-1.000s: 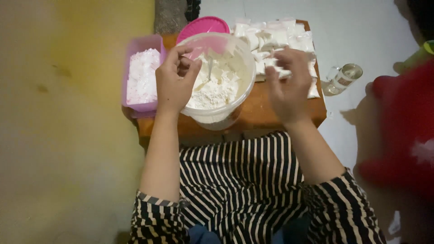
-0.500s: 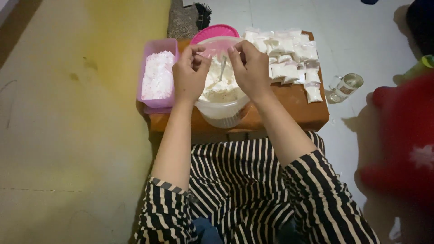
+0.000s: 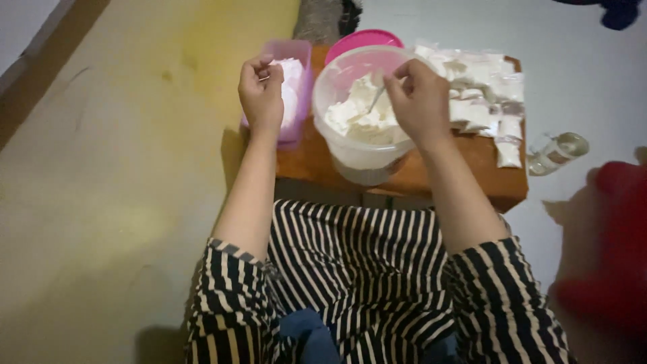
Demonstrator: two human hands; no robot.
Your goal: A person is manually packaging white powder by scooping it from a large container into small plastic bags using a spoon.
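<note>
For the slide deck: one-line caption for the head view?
Right hand dips a spoon into a clear tub of white powder on a low wooden table; left hand pinches a small bag.

In front of my knees stands a low wooden table on the floor. On it sit a clear tub, a pink box, a pink lid and small white packets; a glass jar lies on the floor beside it.
</note>
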